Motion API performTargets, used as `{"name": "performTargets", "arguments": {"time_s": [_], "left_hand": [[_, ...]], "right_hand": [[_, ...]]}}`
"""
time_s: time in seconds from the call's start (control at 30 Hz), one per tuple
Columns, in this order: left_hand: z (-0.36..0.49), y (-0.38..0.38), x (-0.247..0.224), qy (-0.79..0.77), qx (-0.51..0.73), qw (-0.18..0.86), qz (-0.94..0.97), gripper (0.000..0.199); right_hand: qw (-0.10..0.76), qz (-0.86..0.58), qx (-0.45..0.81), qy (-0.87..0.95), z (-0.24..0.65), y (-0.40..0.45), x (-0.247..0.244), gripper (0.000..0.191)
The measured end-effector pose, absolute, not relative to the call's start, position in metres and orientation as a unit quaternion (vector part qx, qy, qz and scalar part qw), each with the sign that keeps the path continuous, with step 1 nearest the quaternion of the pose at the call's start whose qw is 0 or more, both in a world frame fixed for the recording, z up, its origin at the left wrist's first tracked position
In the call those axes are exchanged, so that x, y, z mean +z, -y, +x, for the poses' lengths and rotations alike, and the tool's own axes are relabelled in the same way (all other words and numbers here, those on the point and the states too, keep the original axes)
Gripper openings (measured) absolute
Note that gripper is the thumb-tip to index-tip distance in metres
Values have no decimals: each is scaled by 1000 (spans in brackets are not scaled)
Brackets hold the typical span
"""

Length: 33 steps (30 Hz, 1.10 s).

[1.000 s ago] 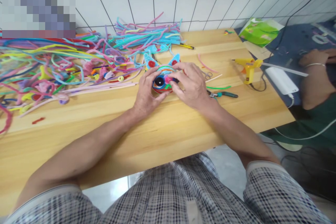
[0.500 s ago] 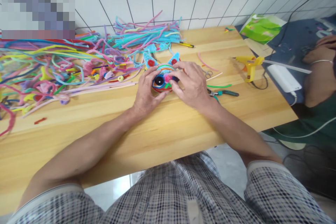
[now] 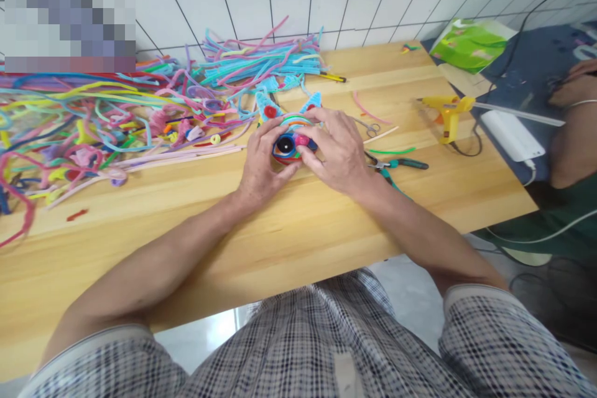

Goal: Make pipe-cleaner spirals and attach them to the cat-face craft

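Note:
Between my hands, above the wooden table, is a pipe-cleaner animal head (image 3: 286, 145) with blue pointed ears, red ear centres, a big black eye and coloured bands. My left hand (image 3: 262, 158) is curved around its left side, fingers on top and thumb below. My right hand (image 3: 339, 148) pinches the pink nose piece (image 3: 301, 140) at the front of the head with thumb and fingertips. Those fingers hide much of the head's right side. Just right of my right wrist lie green-handled pliers (image 3: 401, 164) and a green pipe cleaner (image 3: 392, 151).
Loose, coloured pipe cleaners (image 3: 102, 112) cover the table's left side, with a blue bundle (image 3: 265, 62) along the wall. To the right are scissors (image 3: 372, 130), a yellow glue gun (image 3: 448, 117), a white power strip (image 3: 512, 137) and a green packet (image 3: 473, 45). Another person's arm (image 3: 576, 118) is at the far right.
The view has shifted slightly. Both hands keep nearly the same hold on the animal head, and the right fingers still pinch the pink nose piece.

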State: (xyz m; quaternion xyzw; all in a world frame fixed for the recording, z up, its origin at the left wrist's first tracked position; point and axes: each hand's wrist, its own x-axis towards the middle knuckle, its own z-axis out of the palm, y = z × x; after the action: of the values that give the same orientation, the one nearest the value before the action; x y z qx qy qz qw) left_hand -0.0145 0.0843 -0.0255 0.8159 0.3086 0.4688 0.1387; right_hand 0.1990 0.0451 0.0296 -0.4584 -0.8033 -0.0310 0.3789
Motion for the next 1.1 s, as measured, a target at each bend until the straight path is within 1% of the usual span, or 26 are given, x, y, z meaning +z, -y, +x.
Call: {"name": "performTargets", "arguments": {"time_s": [0.13, 0.3, 0.67, 0.83, 1.0, 1.1], "left_hand": [[-14, -85, -24, -329, 454, 135, 817, 72], [-13, -84, -24, -323, 465, 117, 816, 73], [-14, -85, -24, -326, 458, 148, 814, 72], [-14, -85, -23, -324, 459, 154, 813, 75], [-15, -84, -21, -332, 453, 159, 812, 78], [-16, -84, -20, -334, 455, 154, 811, 78]], "right_hand": [[383, -467, -26, 797, 201, -47, 26, 28], [384, -451, -30, 805, 202, -49, 24, 25], [399, -479, -45, 780, 193, -44, 23, 21], [397, -485, -18, 779, 194, -43, 23, 24], [408, -465, -2, 786, 199, -42, 27, 36], [414, -457, -6, 787, 200, -41, 28, 37]]}}
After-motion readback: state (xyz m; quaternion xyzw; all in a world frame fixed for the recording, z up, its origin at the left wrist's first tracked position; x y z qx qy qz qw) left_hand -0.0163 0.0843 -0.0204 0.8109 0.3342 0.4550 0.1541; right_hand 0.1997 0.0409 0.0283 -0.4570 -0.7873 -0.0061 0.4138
